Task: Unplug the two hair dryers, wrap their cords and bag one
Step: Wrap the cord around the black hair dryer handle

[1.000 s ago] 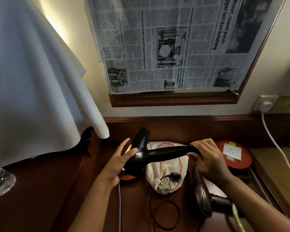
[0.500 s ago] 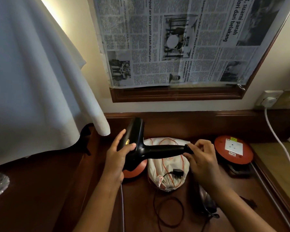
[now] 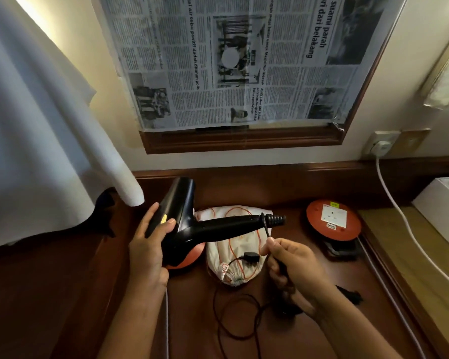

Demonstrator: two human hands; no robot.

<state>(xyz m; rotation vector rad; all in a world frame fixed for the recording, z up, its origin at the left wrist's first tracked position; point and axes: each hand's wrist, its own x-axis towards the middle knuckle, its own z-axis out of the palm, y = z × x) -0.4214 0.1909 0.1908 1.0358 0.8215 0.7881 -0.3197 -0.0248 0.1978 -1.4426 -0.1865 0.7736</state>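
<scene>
My left hand (image 3: 151, 244) grips the barrel of a black hair dryer (image 3: 189, 224), held above the desk with its handle pointing right. My right hand (image 3: 293, 265) pinches the dryer's black cord (image 3: 266, 230) just below the ribbed end of the handle. The rest of the cord loops loosely on the desk (image 3: 233, 322), and its black plug (image 3: 250, 256) lies on a white drawstring bag (image 3: 231, 252) with orange string. A second dark dryer (image 3: 347, 294) shows only partly behind my right wrist.
A red round cable reel (image 3: 332, 224) with a socket sits at the right. A white cable (image 3: 405, 224) runs from the wall socket (image 3: 380, 146) down the right side. White cloth (image 3: 44, 141) hangs at the left; a white box (image 3: 443, 206) at far right.
My right hand has slid off the end of the handle and now pinches the cord below it. The dryer barrel has tilted more upright, and the view has moved closer.
</scene>
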